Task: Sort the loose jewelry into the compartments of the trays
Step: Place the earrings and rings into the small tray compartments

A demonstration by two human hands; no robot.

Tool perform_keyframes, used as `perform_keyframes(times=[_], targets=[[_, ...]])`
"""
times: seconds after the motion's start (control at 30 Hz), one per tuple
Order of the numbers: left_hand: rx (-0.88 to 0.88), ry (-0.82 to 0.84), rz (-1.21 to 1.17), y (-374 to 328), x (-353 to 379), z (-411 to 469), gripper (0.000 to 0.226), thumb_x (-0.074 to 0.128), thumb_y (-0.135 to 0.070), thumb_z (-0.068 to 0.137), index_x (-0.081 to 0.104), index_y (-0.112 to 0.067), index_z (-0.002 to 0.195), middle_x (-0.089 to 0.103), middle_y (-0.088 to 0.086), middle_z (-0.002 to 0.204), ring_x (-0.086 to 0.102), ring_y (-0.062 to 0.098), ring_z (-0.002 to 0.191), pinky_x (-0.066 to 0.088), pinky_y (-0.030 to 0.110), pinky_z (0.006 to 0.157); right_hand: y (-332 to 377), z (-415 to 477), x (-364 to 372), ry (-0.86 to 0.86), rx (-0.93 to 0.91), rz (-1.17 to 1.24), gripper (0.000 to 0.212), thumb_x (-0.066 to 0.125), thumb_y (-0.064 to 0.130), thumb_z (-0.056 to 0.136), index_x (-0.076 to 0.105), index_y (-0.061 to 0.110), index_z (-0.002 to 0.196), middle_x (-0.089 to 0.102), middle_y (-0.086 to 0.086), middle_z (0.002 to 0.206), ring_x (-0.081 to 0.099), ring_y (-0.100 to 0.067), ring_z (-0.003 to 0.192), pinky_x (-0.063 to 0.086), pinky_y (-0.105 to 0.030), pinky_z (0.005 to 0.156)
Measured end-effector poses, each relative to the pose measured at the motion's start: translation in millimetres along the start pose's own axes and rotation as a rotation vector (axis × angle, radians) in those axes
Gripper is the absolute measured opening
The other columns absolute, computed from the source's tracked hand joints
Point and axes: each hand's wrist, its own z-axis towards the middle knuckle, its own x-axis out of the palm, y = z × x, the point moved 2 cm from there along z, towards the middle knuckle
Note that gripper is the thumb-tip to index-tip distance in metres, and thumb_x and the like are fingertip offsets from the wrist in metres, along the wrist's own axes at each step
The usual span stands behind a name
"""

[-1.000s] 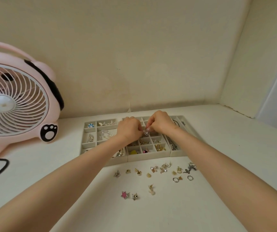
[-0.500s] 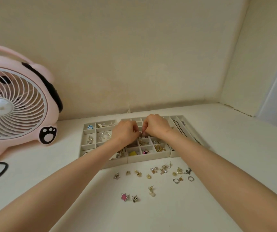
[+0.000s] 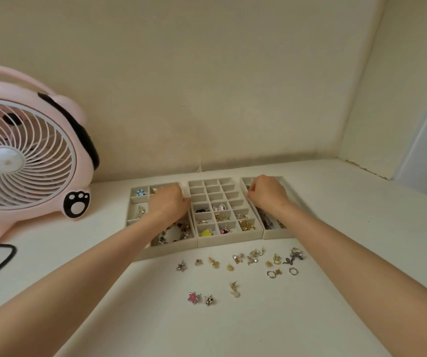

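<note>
Left hand [image 3: 167,205] and right hand [image 3: 267,194] over trays [image 3: 229,242] (loose jewelry [image 3: 238,258] nearer, untouched).

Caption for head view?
Left hand over the left tray, right hand over the right tray; loose jewelry on the table.

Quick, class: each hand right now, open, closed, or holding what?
Left hand: fingers curled over left tray; grip cannot be told.
Right hand: fingers curled over right tray; grip cannot be told.
</note>
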Motion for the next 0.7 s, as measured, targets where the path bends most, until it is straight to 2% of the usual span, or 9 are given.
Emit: perform_keyframes(times=[0.1, 0.17, 0.23, 0.37, 0.47, 0.6, 0.7], targets=[[-0.006, 0.053, -0.096, -4.1, 1.2, -1.7, 0.031, 0.050, -0.029, 0.094, 0.062, -0.001, 0.090, 0.062, 0.009, 0.077, 0.061, 0.026, 0.076, 0.049, 0.034, 0.065, -2.6, 0.0, 3.8, 0.020, -0.013, 0.086, 0.017, 0.059, 0.008, 0.088, 0.071, -0.001, 0.094, 0.071, -0.013, 0.099, 0.067, -0.026, 0.090, 0.054, -0.036, 0.083], [0.008, 0.066, -0.158, -7.4, 0.6, -2.2, 0.026, 0.051, -0.024, 0.094, 0.063, -0.002, 0.086, 0.066, 0.012, 0.082, 0.063, 0.028, 0.081, 0.052, 0.036, 0.072, -1.9, -4.5, 2.4, 0.029, -0.030, 0.124, 0.016, 0.060, 0.006, 0.088, 0.073, 0.001, 0.097, 0.070, -0.011, 0.106, 0.063, -0.024, 0.101, 0.044, -0.024, 0.083], [0.027, 0.066, -0.176, -10.4, 0.1, -3.0, 0.020, 0.051, -0.020, 0.093, 0.061, -0.005, 0.086, 0.068, 0.015, 0.090, 0.063, 0.029, 0.086, 0.052, 0.037, 0.078, -1.1, -7.4, 0.5, 0.018, -0.042, 0.142, 0.018, 0.059, 0.003, 0.088, 0.071, 0.005, 0.100, 0.067, -0.010, 0.112, 0.060, -0.023, 0.107, 0.037, -0.023, 0.080], [0.032, 0.066, -0.197, -12.1, -0.5, -5.7, 0.020, 0.051, -0.020, 0.094, 0.061, -0.002, 0.092, 0.067, 0.016, 0.093, 0.061, 0.029, 0.090, 0.049, 0.034, 0.078, 1.2, -11.1, -2.3, -0.015, -0.087, 0.156, 0.021, 0.058, -0.004, 0.085, 0.059, 0.009, 0.101, 0.061, -0.011, 0.114, 0.059, -0.024, 0.098, 0.049, -0.032, 0.080], [0.039, 0.073, -0.203, -12.7, -3.4, -7.7, 0.020, 0.053, -0.021, 0.093, 0.059, -0.002, 0.090, 0.064, 0.015, 0.089, 0.059, 0.028, 0.085, 0.047, 0.034, 0.077, 1.9, -13.5, -4.1, -0.002, -0.111, 0.151, 0.023, 0.055, -0.008, 0.084, 0.062, 0.008, 0.099, 0.060, -0.011, 0.121, 0.059, -0.023, 0.101, 0.046, -0.027, 0.077], [0.059, 0.093, -0.190, -14.0, -6.2, -11.9, 0.016, 0.053, -0.021, 0.093, 0.050, -0.010, 0.082, 0.062, 0.015, 0.087, 0.059, 0.028, 0.084, 0.047, 0.035, 0.078, 0.9, -17.5, -4.1, 0.022, -0.136, 0.118, 0.022, 0.056, -0.006, 0.086, 0.067, 0.011, 0.095, 0.062, -0.008, 0.117, 0.055, -0.015, 0.084, 0.040, -0.023, 0.071], [0.063, 0.117, -0.164, -13.4, -7.3, -13.6, 0.015, 0.053, -0.023, 0.093, 0.053, -0.010, 0.087, 0.063, 0.016, 0.094, 0.061, 0.031, 0.095, 0.048, 0.035, 0.081, -0.7, -22.4, -6.5, 0.042, -0.172, 0.092, 0.018, 0.059, 0.000, 0.087, 0.067, 0.011, 0.099, 0.063, -0.005, 0.114, 0.058, -0.017, 0.096, 0.042, -0.022, 0.077]])
